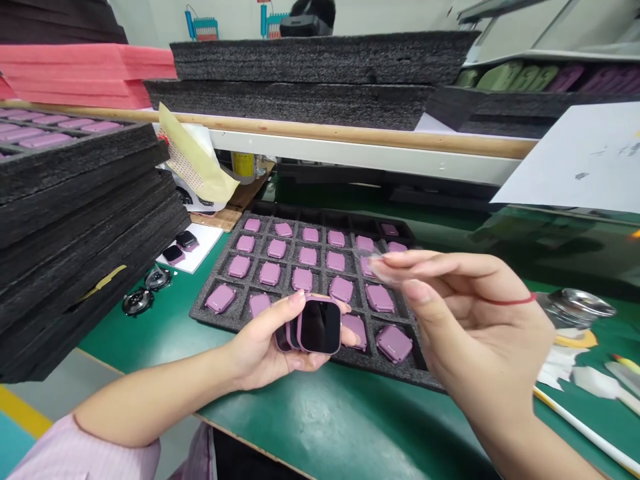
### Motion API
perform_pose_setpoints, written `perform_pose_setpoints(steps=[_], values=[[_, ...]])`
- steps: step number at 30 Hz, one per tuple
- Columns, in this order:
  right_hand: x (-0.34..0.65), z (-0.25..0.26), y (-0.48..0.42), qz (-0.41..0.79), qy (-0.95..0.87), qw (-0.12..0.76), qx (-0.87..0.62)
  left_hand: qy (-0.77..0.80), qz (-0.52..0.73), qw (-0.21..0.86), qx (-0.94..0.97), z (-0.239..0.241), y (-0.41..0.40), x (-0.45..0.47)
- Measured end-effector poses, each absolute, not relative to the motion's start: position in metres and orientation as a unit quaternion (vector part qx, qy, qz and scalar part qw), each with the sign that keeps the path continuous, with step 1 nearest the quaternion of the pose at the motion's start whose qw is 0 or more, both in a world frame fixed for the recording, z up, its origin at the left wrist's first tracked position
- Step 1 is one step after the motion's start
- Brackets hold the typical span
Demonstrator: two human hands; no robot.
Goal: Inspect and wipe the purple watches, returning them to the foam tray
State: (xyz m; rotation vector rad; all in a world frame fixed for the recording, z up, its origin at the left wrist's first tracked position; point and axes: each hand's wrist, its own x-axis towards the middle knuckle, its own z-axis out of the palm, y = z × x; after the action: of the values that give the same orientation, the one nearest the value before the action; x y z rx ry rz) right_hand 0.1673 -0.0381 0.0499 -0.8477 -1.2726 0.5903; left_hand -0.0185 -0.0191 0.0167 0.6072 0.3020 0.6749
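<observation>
left hand (265,343) curled closed around a small stack of square pink-framed watch cases with dark glass faces (320,327), held just over a black foam tray (210,313) with rows of pink cases in its cells. right hand (465,327) raised above the tray, fingertips (400,270) pinched on what looks like a thin clear film (370,259), blurred, hard to make out. step in hand looks like handling the cases and film; that pinch calls for a steady hold. stack count unclear, left fingers cover it, and both hands hide some tray cells.
</observation>
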Motion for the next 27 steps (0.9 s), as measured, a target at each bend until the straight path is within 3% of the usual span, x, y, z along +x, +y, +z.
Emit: perform_pose_setpoints(steps=[14,27], values=[[0.1757,0.0508,-0.0359,0.097,-0.675,0.624,-0.381,0.138,0.324,0.889,0.294,0.0189,-0.0183,-0.0198],[0.1754,0.0456,-0.0379,0.104,-0.688,0.591,-0.409,0.128,0.322,0.896,0.278,0.0195,-0.0189,-0.0199]])
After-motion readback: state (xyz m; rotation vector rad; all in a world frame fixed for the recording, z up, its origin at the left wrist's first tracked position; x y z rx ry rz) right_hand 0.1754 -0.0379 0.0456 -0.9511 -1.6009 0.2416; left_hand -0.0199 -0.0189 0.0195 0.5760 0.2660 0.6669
